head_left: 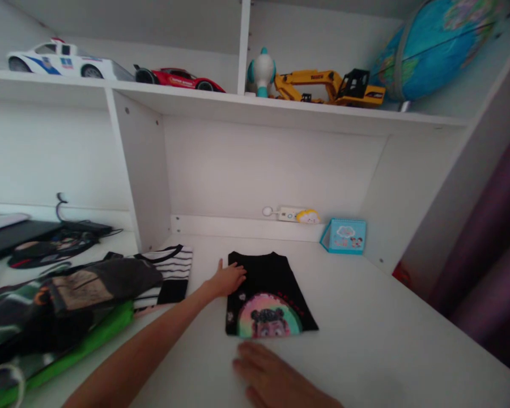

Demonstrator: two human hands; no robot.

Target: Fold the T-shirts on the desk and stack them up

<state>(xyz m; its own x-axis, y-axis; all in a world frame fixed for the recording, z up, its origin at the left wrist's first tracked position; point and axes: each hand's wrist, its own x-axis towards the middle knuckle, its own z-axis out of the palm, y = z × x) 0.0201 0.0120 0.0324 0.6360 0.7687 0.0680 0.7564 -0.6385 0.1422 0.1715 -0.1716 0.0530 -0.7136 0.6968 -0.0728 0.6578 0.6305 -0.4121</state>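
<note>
A black T-shirt (266, 277), folded into a neat panel, lies flat on the white desk (365, 340). Its lower part carries a round pastel print of a cartoon face. My left hand (228, 279) rests on the shirt's left edge, fingers spread, gripping nothing. Just in front of the shirt's bottom edge is my right hand (274, 377), slightly blurred, with its fingers stretched out and nothing in it. To the left of my left hand lies a folded black-and-white striped shirt (176, 272), partly covered by a pile of clothes (106, 280).
A blue desk calendar (346, 236) and a power strip (288, 213) stand at the back. The shelf above holds a white toy car (63, 59), a red toy car (178, 78), a yellow toy excavator (331, 85) and a globe (442, 51). A vertical panel (140, 170) divides the desk.
</note>
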